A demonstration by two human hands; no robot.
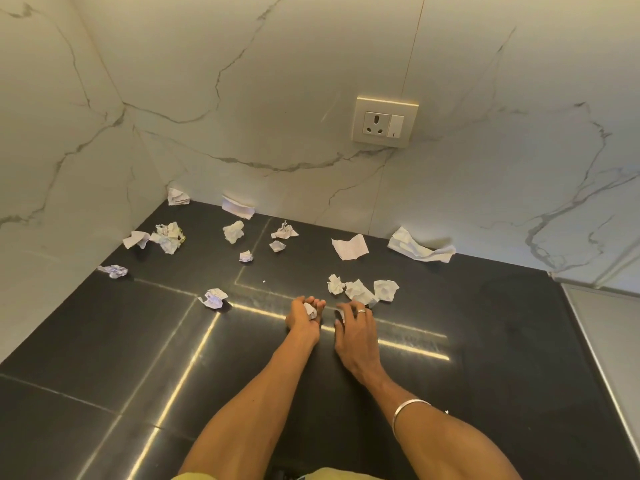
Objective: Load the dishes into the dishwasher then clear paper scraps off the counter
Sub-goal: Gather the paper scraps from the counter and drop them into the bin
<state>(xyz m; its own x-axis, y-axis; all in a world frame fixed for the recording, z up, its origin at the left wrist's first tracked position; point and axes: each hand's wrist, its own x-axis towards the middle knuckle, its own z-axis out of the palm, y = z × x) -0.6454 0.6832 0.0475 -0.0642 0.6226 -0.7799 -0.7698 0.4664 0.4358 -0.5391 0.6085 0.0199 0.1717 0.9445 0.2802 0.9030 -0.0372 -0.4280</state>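
From my remote seat I see both bare forearms stretched forward over the dark, glossy desk (485,323), hands side by side near its middle. The left hand (304,315) is turned palm-up and cupped, its fingers (313,301) curled around a small crumpled paper scrap (310,310). The right hand (355,329) lies palm-down just beside it, a ring (361,311) on one finger and a thin metal bangle (408,412) on the forearm; its fingers (344,308) are bent over another bit of white paper (340,316) at the thumb, pinching it against the desk. Just beyond the right hand sits a cluster of three crumpled scraps (362,291). More scraps are scattered toward the back corner, among them a flatter lined sheet (349,247) and a long crumpled piece (417,250) against the marble wall (277,116). Faint writing shows on some scraps, too small for me to read. A socket with a switch (384,122) is mounted on the wall.
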